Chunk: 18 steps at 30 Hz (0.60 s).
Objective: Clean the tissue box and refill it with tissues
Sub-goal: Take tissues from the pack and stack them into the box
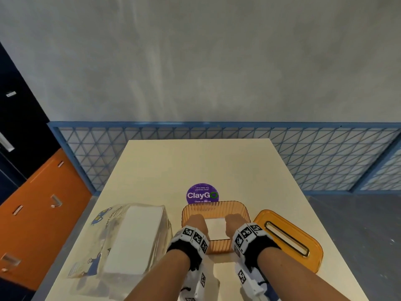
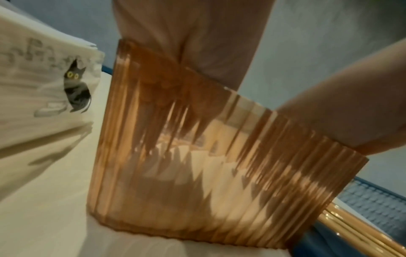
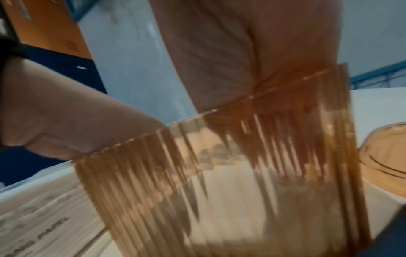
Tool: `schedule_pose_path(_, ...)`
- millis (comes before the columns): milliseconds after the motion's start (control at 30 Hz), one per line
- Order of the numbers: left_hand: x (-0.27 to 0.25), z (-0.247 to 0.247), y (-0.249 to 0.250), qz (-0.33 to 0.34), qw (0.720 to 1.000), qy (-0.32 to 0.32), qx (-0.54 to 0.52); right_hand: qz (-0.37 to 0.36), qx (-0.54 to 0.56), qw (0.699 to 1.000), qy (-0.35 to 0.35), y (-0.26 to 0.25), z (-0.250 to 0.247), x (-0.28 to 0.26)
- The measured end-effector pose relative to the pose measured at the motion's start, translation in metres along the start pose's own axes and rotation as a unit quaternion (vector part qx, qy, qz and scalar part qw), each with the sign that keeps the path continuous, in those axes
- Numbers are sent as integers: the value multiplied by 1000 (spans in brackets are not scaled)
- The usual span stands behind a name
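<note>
The orange ribbed tissue box (image 1: 214, 206) stands open-topped on the table, near its front edge. Both my hands reach down into it, the left hand (image 1: 196, 223) at its left end and the right hand (image 1: 235, 223) at its right end. A white stack of tissues (image 1: 214, 228) lies between them inside the box. My fingers are hidden below the rim. Through the ribbed wall (image 2: 219, 191) (image 3: 241, 200) they show only as distorted streaks. The box's orange lid (image 1: 288, 237), with its slot facing up, lies to the right of the box.
A clear plastic pack of white tissues (image 1: 132, 237) with cat prints lies left of the box. A purple round sticker (image 1: 202, 194) is on the cream table (image 1: 195, 161) behind the box. Blue mesh railing (image 1: 325, 159) runs beyond the table; orange lockers (image 1: 43, 213) stand at left.
</note>
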<state>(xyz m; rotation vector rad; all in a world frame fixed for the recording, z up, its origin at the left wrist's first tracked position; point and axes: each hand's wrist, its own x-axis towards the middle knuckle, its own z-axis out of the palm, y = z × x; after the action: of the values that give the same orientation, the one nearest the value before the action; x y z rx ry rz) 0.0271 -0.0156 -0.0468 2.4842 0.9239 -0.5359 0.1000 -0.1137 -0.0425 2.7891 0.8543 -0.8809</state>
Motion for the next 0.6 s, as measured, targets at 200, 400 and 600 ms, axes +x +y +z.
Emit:
schedule_pose_path(200,-1,-11,-2,71,990,78,-88,-21,114,985,130,13,-22,-6)
schedule_pose_path(400,-16,-40,-49,32,951,264,-158,-7,167,952,257,35,-19,-8)
schedule_pose_path(600,-26,-23,-98,-111,967,224,-58,14,182,967,175,40,-5,-8)
